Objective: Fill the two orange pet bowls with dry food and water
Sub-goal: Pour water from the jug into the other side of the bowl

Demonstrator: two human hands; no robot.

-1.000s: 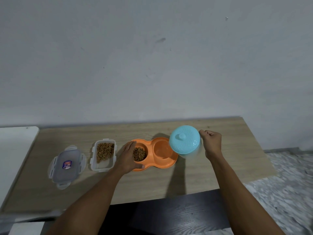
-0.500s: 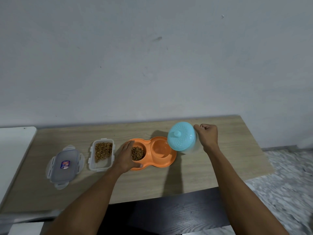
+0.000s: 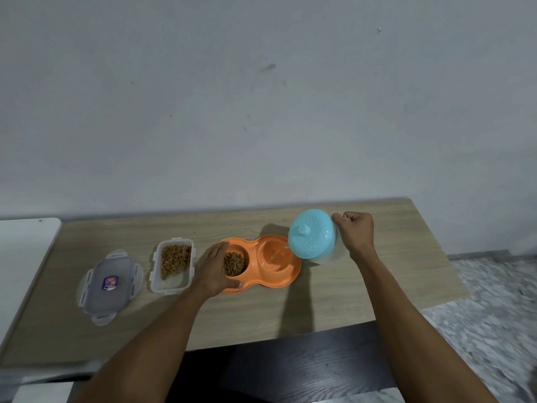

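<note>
An orange double pet bowl (image 3: 286,279) sits on the wooden table (image 3: 334,303). Its left cup holds brown dry food (image 3: 234,263); water lies in its right cup (image 3: 274,255). My left hand (image 3: 215,271) rests on the bowl's left rim, gripping it. My right hand (image 3: 356,232) is closed on the handle of a clear jug with a light blue lid (image 3: 313,233). The jug is tilted left over the right cup, and a thin stream of water runs from it into that cup.
A clear food container (image 3: 172,264) partly filled with dry food stands left of the bowl. Its clip lid (image 3: 109,285) lies further left. A white surface (image 3: 20,257) adjoins the table's left end. A grey wall stands behind the table.
My right hand has tipped the jug further left over the right cup, and water now runs into it. My left hand stays on the bowl's left rim.
</note>
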